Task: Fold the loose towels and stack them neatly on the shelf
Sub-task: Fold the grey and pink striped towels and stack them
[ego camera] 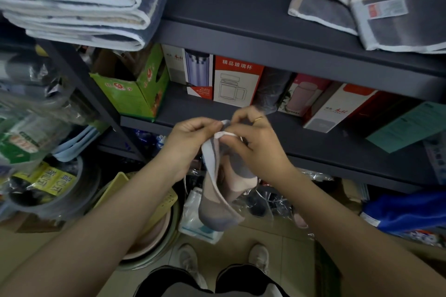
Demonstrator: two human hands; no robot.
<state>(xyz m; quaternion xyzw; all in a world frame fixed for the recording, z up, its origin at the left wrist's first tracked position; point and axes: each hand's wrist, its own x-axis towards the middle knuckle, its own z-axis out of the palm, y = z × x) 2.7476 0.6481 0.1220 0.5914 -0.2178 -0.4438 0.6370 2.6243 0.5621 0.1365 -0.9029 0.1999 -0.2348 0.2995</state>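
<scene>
A small grey, pink and white towel (218, 202) hangs down in front of me, doubled lengthwise. My left hand (190, 140) pinches its top edge between thumb and fingers. Right beside it, my right hand (255, 144) pinches the same top edge, a gold ring on one finger. Both hands are held in front of the lower shelf (325, 149). On the upper dark shelf (231, 5), a stack of folded towels (79, 5) sits at the left. Loose, unfolded towels (376, 7) lie at the right of that shelf.
Boxed cups (237, 79) and a green carton (135, 89) fill the lower shelf. Below stand basins with a yellow basket (154, 212), plastic packets and a blue cloth (407, 210). Bagged goods (31, 116) crowd the left side. My feet are on the tiled floor (277, 243).
</scene>
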